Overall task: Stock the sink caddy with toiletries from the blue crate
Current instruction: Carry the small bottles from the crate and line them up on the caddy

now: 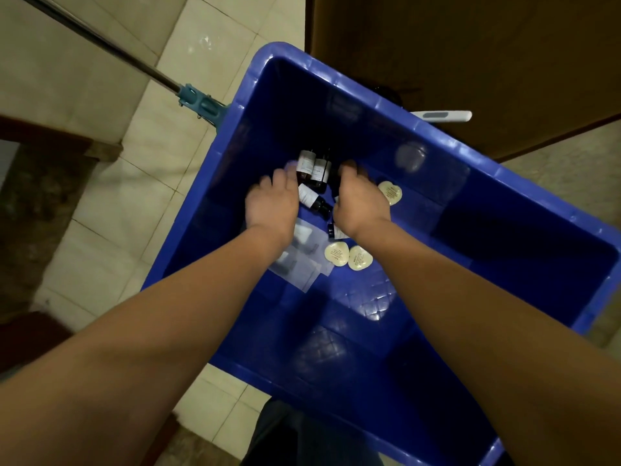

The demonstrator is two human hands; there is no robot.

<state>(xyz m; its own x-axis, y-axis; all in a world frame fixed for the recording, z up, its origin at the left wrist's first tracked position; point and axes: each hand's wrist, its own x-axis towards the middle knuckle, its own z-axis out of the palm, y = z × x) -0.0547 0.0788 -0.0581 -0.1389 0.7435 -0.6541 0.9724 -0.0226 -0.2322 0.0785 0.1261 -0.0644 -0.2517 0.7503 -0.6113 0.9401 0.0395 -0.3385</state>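
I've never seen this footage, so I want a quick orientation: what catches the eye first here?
A big blue crate fills the middle of the view, standing on a tiled floor. The left hand and right hand reach down into it, either side of a cluster of dark bottles near its far wall. Nearer the person, cream discs and clear packets lie on the crate's bottom.
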